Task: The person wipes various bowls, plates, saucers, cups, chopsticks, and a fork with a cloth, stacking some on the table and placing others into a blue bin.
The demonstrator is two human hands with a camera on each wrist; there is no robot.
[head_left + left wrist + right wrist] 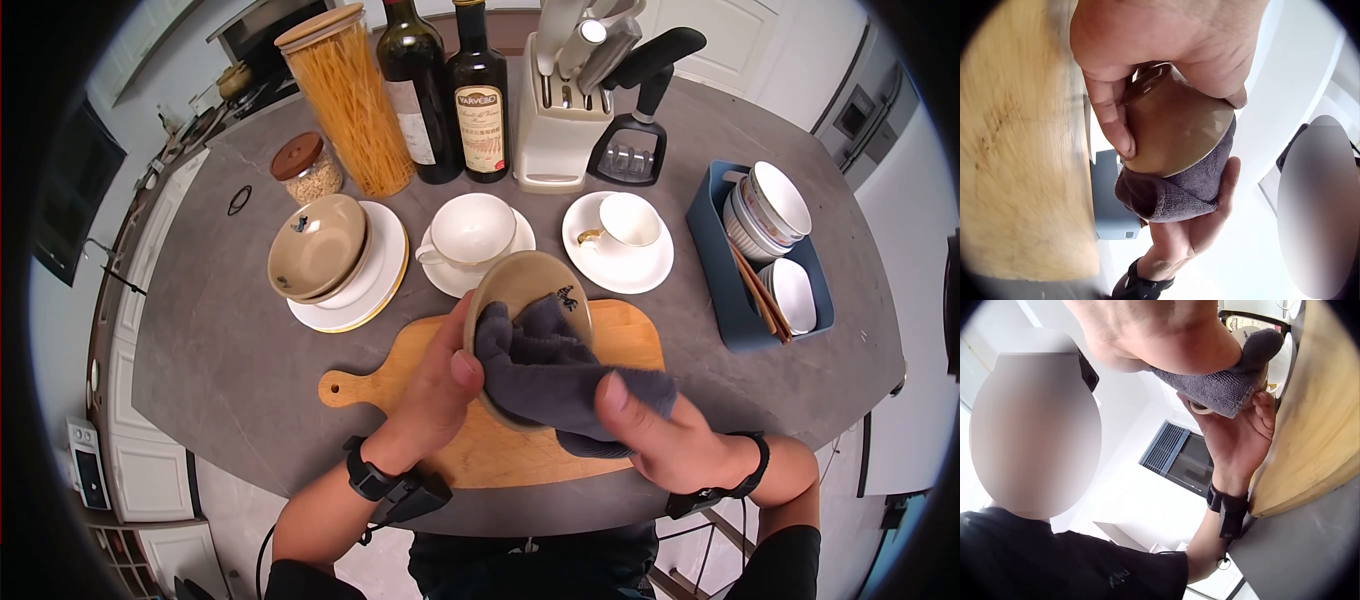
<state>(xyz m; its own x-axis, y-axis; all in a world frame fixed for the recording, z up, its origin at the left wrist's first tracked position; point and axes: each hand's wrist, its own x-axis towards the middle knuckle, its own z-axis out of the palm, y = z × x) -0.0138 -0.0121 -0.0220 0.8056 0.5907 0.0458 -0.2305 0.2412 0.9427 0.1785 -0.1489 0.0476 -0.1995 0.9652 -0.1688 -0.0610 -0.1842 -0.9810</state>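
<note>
My left hand (436,392) grips a tan bowl (517,277) by its side and base, tilted over the wooden cutting board (400,365). In the left wrist view, thumb and fingers wrap the outside of the bowl (1179,128) near its foot. A dark grey cloth (540,370) is bunched inside the bowl and drapes over its near rim. My right hand (660,430) holds the cloth against the bowl, thumb on top. The cloth (1216,390) hides most of the right fingers.
Matching bowls (318,245) sit on stacked plates (390,270) at left. Two white cups, one on a saucer (650,270), stand behind the board. Farther back are a pasta jar (350,110), two bottles (480,100) and a knife block (560,140). A blue bin (715,260) of dishes stands right.
</note>
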